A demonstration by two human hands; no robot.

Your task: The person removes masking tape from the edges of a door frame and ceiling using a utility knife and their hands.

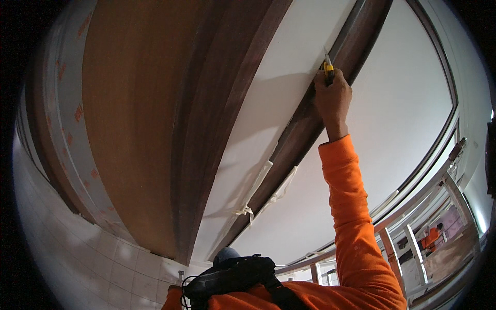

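My right hand [333,98] is raised high, its fingers closed around a yellow and black utility knife [329,68]. The thin blade points up against the edge of a dark wooden trim strip [302,124], where it meets a white panel [268,98]. Pale masking tape [258,186] hangs loose in curled strips along the lower part of that trim. Low in the view, a bit of orange sleeve [172,298] shows on my left side; my left hand is too small and covered to make out its fingers.
A broad brown wooden panel [134,119] with dark framing fills the left. Grey sheeting with orange marks [72,103] runs beside it, above white wall tiles [121,258]. Rails [408,248] stand at lower right, with another person in orange [430,238] beyond. A black strapped item [232,276] is at bottom.
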